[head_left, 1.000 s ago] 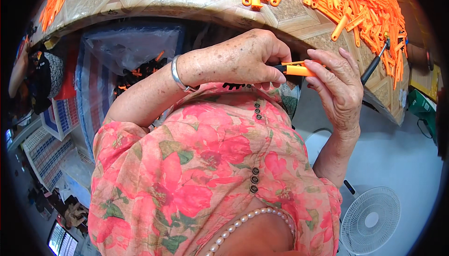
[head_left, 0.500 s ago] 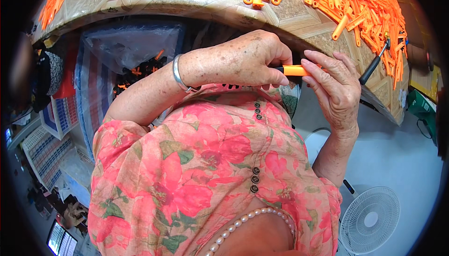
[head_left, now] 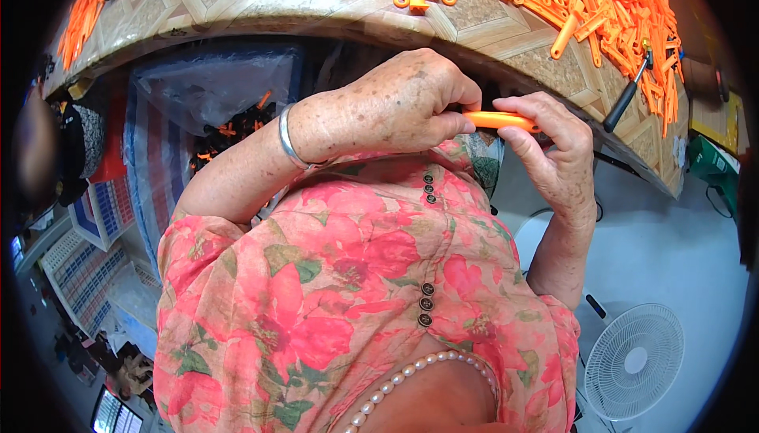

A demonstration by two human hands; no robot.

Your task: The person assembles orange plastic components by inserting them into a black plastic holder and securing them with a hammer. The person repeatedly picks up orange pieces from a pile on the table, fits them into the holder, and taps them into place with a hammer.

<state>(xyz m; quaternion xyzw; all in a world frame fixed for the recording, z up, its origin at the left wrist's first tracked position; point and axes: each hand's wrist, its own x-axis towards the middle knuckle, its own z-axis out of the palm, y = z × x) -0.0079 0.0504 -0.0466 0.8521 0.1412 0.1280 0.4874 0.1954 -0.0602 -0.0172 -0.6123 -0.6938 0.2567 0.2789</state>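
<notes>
Orange piece turned and held between both hands

Half a second ago a flatter orange stretch with a dark end showed; now the orange piece (head_left: 502, 120) presents a longer, rounded side, and no dark part can be seen. The left hand (head_left: 427, 101) pinches its nine o'clock end between thumb and bent fingers. The right hand (head_left: 557, 148) has curled its raised fingers, forefinger over the three o'clock end and thumb beneath; how firmly they press cannot be told. This suggests a changed hold, with handling still under way.

Taking the piece as the clock's centre, the table (head_left: 490, 34) presents its curved edge close by at twelve o'clock, slanting down towards three. A pile of orange pieces (head_left: 617, 22) lies at one to two o'clock, and a black-handled tool (head_left: 621, 105) rests by the edge just short of three. The floral blouse (head_left: 332, 259) limits room towards seven. The freest space seems to be over the floor (head_left: 672, 219) at four, above the white fan (head_left: 635, 360) at five.
</notes>
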